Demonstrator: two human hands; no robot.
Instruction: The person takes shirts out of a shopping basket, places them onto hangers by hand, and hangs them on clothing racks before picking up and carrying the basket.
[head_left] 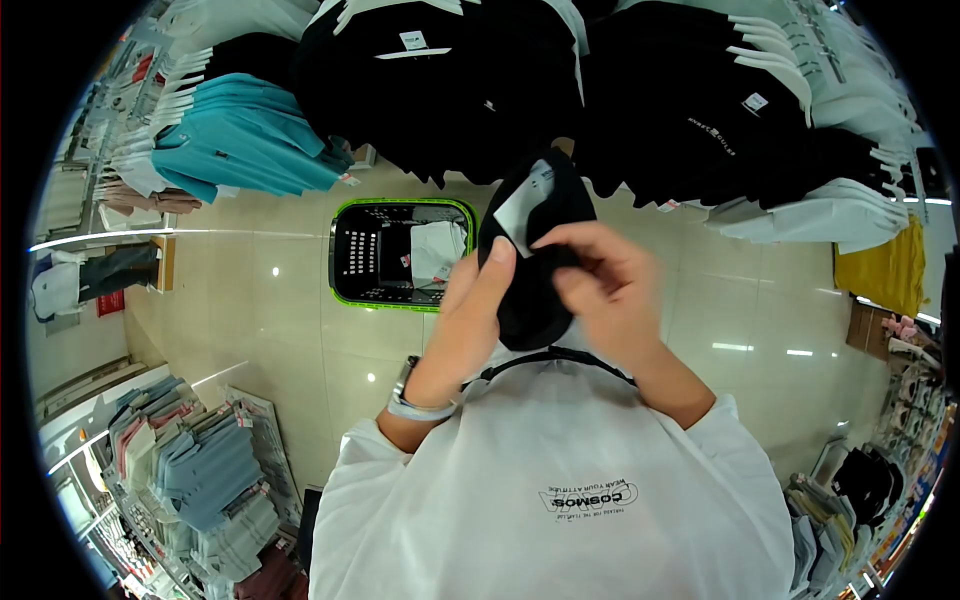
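In front of my chest I hold a black cloth item, bunched into a long narrow shape; its exact kind is unclear. A white tag lies against its upper part. My left hand is closed on its left side, thumb on top just below the tag. My right hand is at the right side, slightly blurred, fingers curled, with the index fingertip by the tag's lower edge and the thumb on the cloth. Behind my left hand, a black basket with a green rim stands on the floor, holding a folded white item.
Black shirts hang on white hangers ahead, with teal shirts to the left and a yellow garment to the right. Racks of folded-over clothes stand at lower left; more dark clothing is at lower right.
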